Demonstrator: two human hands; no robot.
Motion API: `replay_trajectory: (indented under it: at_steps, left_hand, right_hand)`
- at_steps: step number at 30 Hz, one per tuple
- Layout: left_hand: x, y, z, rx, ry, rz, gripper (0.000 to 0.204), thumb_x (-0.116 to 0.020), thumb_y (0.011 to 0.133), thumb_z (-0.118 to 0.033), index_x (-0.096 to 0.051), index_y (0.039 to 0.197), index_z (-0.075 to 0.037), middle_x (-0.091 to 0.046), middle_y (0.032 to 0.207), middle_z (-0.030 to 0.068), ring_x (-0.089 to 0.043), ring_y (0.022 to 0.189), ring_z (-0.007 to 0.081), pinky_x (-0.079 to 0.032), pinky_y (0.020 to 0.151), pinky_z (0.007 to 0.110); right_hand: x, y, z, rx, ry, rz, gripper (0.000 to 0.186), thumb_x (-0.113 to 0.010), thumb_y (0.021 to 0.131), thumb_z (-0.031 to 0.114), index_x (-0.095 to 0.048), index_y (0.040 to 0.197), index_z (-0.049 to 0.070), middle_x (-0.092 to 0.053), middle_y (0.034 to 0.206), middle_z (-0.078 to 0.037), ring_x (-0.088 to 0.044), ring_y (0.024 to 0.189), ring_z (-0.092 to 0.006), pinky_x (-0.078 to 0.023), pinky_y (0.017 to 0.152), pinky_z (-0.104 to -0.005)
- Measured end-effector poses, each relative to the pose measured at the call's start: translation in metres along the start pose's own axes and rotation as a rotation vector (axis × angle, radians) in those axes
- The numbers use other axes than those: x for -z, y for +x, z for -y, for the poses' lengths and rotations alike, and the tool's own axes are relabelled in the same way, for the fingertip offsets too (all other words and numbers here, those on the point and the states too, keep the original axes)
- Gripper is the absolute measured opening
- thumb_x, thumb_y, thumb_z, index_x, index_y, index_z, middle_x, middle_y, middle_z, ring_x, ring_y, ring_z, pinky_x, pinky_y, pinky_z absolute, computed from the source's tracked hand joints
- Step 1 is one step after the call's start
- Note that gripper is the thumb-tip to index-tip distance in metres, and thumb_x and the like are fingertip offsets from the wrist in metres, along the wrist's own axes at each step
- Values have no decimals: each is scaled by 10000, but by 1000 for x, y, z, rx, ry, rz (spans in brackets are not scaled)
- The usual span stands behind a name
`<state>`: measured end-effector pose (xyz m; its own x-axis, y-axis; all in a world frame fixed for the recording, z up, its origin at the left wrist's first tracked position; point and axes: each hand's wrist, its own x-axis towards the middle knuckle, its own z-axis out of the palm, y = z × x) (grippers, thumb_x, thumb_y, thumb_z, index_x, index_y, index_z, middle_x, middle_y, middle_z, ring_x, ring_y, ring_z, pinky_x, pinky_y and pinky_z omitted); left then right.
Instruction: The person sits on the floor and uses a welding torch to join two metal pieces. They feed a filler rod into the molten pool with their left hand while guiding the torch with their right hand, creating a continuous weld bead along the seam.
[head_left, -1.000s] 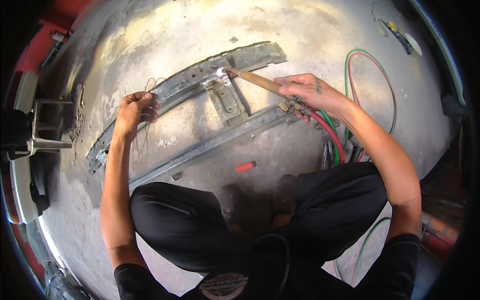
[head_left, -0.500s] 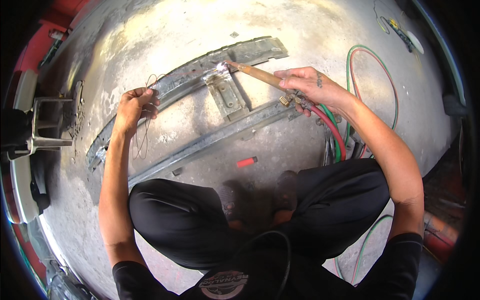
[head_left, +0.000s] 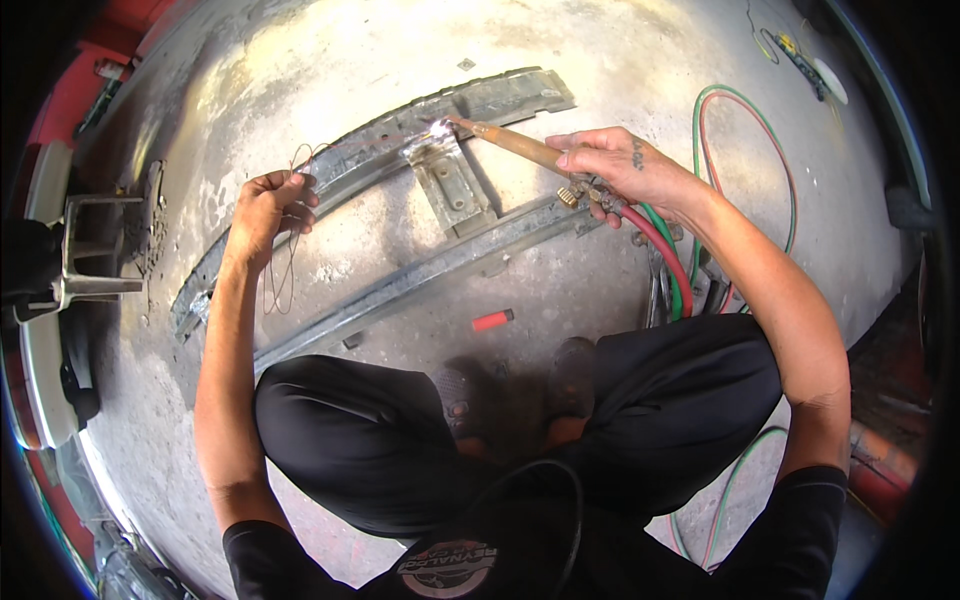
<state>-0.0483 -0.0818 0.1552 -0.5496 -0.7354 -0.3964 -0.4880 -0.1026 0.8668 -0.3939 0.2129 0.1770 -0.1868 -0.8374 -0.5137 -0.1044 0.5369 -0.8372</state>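
My right hand [head_left: 625, 170] is wrapped round the handle end of a brass-coloured welding torch [head_left: 525, 148], with a red and a green hose running from its valves. The torch tip points left, at a bright glowing spot on a grey metal frame [head_left: 375, 158]. That spot lies where a short cross plate [head_left: 453, 187] meets the frame's curved far bar. In my left hand [head_left: 270, 212] a thin wire [head_left: 278, 290] is pinched; its loops hang below and above the fingers, and its straight end reaches toward the glow.
The frame lies on a stained concrete floor, its straight near bar [head_left: 400, 285] before my knees. A red cylindrical object [head_left: 491, 320] lies between that bar and my shoes. Hoses [head_left: 790, 190] loop at the right. A metal bracket-like stand [head_left: 100, 245] is at the left.
Hardly anything differs. Both hands keep their grips, and the torch tip and glow stay at the same joint; the whole view has shifted very slightly.
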Motion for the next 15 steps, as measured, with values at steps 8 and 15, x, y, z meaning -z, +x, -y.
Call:
replay_trajectory:
  at_steps: [8, 15]
  left_hand:
    - [-2, 0, -2, 6, -3, 1, 258, -630, 1048, -193, -710, 1090, 49, -727, 843, 103, -672, 615, 163, -577, 583, 293]
    - [-3, 1, -2, -4, 5, 5, 258, -627, 1054, -198, -707, 1095, 45, -729, 843, 97, -678, 621, 160, -578, 586, 293]
  right_hand:
    - [-3, -5, 5, 19, -3, -16, 629, -633, 973, 362, -575, 1456, -37, -667, 959, -97, -647, 640, -144, -542, 550, -301]
    - [-4, -1, 0, 37, 27, -11, 609, -619, 1017, 290, -518, 1452, -124, -624, 1288, -252, -599, 556, -129, -477, 435, -267]
